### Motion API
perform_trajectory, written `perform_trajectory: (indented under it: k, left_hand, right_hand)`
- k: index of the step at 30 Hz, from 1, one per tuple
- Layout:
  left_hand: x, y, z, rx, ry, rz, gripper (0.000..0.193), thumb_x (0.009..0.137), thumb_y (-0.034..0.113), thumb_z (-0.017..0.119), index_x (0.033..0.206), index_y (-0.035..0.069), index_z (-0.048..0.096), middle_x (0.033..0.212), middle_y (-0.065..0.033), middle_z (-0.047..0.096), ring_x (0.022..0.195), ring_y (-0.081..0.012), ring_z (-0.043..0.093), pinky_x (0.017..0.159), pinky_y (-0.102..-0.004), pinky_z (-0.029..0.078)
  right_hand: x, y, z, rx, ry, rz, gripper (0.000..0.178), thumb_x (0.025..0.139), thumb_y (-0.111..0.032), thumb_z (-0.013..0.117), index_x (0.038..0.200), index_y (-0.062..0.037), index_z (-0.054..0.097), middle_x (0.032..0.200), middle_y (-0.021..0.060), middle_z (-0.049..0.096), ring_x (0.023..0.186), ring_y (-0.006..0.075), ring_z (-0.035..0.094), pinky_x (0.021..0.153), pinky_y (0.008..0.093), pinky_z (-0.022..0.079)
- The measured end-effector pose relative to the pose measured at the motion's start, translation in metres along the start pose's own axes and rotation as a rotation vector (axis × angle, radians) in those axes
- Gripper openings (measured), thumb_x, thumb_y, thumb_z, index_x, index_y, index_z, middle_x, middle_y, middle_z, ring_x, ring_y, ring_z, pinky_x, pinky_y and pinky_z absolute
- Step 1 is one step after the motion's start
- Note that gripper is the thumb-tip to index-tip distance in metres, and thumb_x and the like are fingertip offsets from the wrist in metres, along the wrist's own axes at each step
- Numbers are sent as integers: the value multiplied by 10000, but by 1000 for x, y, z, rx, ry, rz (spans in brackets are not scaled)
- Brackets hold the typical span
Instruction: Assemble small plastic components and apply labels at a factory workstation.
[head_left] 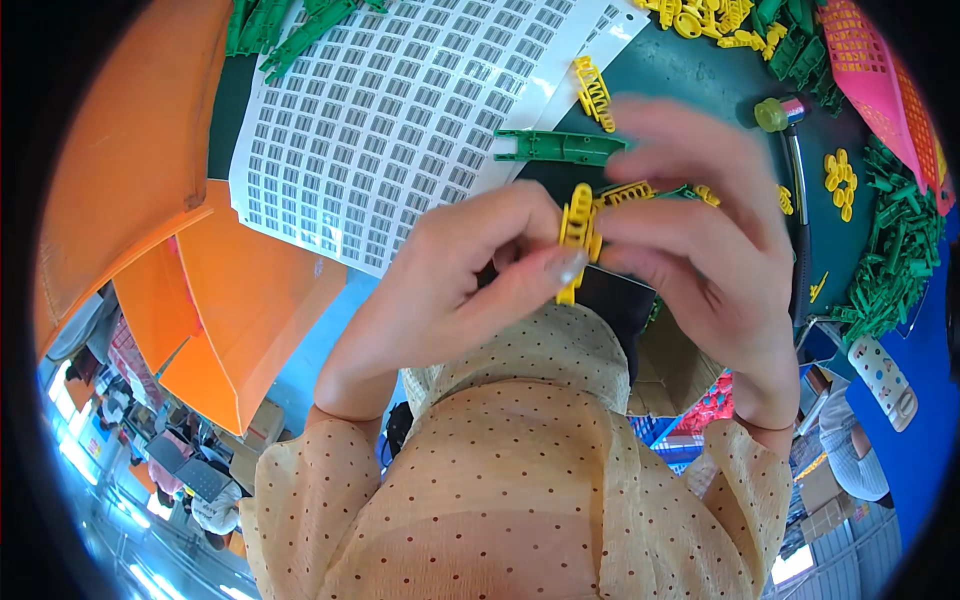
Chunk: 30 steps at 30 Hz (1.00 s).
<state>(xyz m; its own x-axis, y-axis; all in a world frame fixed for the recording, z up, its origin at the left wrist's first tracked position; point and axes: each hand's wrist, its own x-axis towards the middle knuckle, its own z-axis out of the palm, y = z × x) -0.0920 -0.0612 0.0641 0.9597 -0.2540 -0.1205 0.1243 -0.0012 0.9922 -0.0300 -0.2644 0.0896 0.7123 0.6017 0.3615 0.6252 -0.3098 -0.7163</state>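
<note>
Between the thumb and fingers of my left hand (460,275) is a ribbed yellow plastic piece (579,228), held upright above my lap. My right hand (715,235) meets it from the right, a finger and the thumb closed at its side. The upper fingers of that hand are raised and smeared by motion. Just beyond my hands, a long green plastic piece (565,147) lies on the dark green table. Another ribbed yellow piece (594,94) rests farther off. Partly behind my right fingers is one more yellow piece (628,193).
White sheets of printed labels (390,110) cover the table's left. Green parts (890,250) are heaped at right, yellow parts (700,15) at the far edge. A hammer-like tool (795,160) lies beyond my right hand, near a pink basket (870,75). Orange panels (210,320) stand at left.
</note>
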Motion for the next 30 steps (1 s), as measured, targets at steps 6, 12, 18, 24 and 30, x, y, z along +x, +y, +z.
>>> perform_trajectory:
  k: [6,12,18,24,30]
  left_hand:
    - [-2,7,-10,-164,-351,-64,188,963,143,644,855,22,548,721,-50,533,604,-139,453,537,-285,385]
    - [4,-22,-15,397,156,292,75,893,53,680,930,21,623,846,-71,621,762,-214,568,684,-317,464]
    - [22,-23,-17,769,325,407,268,793,-37,737,1043,27,666,1044,-85,659,978,-214,606,853,-305,479]
    - [21,-31,-15,741,307,333,248,774,-14,771,998,40,680,1004,-81,653,919,-210,607,785,-309,502]
    - [25,-37,-15,705,267,420,181,766,-37,770,898,32,668,960,-72,647,870,-190,592,723,-285,500]
  right_hand:
    - [-18,0,3,356,-166,-4,298,735,12,768,1019,-5,678,1024,153,663,834,237,665,695,284,540]
    - [-10,10,1,104,-168,67,312,739,59,758,1030,-27,687,994,111,600,862,218,616,719,288,519]
    - [-10,36,13,-196,-40,159,284,798,124,686,1025,-33,621,1064,93,603,885,187,625,752,282,507]
    - [-5,33,12,-255,-84,215,295,803,86,699,1067,-29,633,1051,94,618,883,215,633,773,282,505]
    - [-6,33,9,-149,-117,264,243,805,91,689,1016,-26,658,1033,92,639,927,207,632,805,285,502]
